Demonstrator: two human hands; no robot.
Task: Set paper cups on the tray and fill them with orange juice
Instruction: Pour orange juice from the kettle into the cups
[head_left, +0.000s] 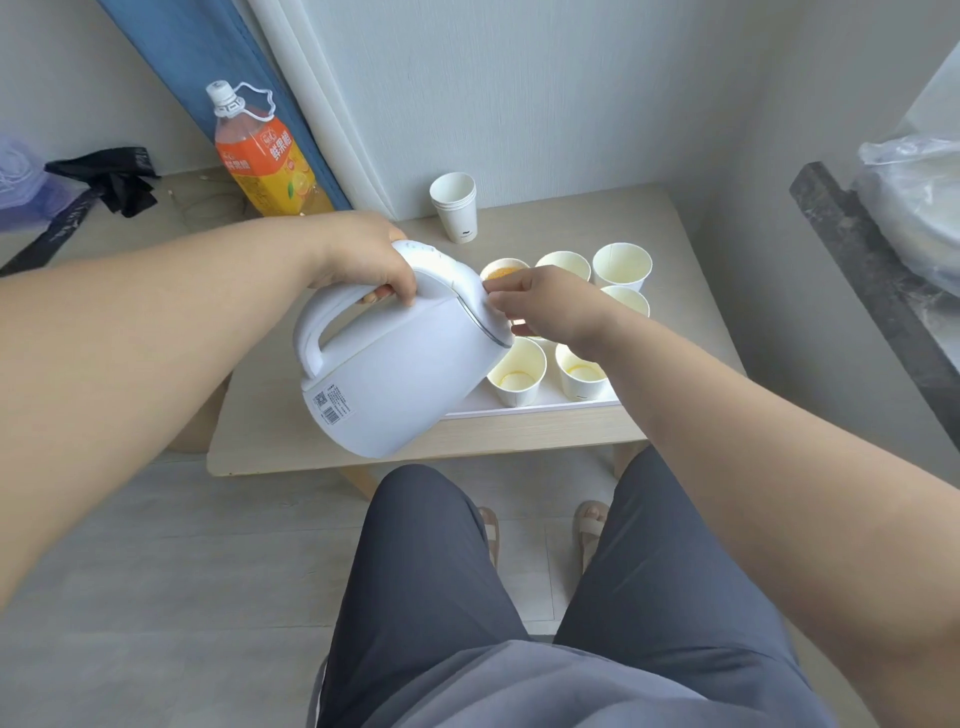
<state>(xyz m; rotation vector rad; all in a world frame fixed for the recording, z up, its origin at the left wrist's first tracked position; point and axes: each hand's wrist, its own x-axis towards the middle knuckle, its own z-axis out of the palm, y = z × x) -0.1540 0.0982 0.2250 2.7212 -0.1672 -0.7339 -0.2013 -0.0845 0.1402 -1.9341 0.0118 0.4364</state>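
Note:
My left hand (363, 265) grips the handle of a white kettle (395, 364), tilted with its spout toward the cups. My right hand (550, 306) pinches the kettle's lid edge near the spout. Several white paper cups stand on a white tray (530, 410). The front-left cup (517, 371) and the front-right cup (582, 376) hold a little orange juice. A back-left cup (501, 270) looks full of juice. Two more back cups (621, 265) show pale insides. My right hand hides part of the middle cups.
A stack of spare paper cups (454, 208) stands at the back of the low wooden table (270, 441). An orange juice bottle (265, 156) stands on the floor at back left, beside a blue curtain. A dark counter edge (872, 291) lies to the right.

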